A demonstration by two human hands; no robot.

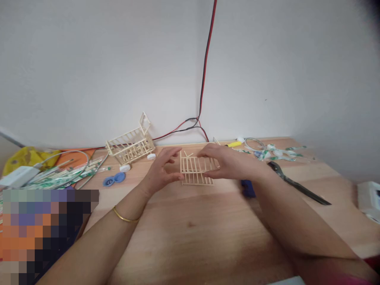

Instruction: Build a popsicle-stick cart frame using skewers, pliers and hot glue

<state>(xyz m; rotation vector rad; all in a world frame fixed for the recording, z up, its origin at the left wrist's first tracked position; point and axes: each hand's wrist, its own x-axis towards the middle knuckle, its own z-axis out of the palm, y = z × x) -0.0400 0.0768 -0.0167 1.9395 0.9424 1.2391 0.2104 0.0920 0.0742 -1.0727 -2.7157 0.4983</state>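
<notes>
A small lattice frame of thin pale wooden sticks [194, 173] lies on the wooden table between my hands. My left hand [164, 168] is at its left side, fingers and thumb spread apart, with the thumb tip by the edge stick. From the right, my right hand [224, 162] reaches over the frame's other side, its thumb and fingers also apart. Whether the fingertips touch the sticks is hard to tell. Part of the frame's right side is hidden behind the right hand. Some short sticks cross at its far edge.
A stick-built cart [130, 148] with white cap wheels stands back left, near blue caps [114, 179] and bagged sticks [62, 178]. On the right lie a yellow-handled tool [234, 144], plastic wrappers [277, 152], dark-handled pliers [297, 184] and a blue object [248, 189]. Cables [204, 71] run down the wall.
</notes>
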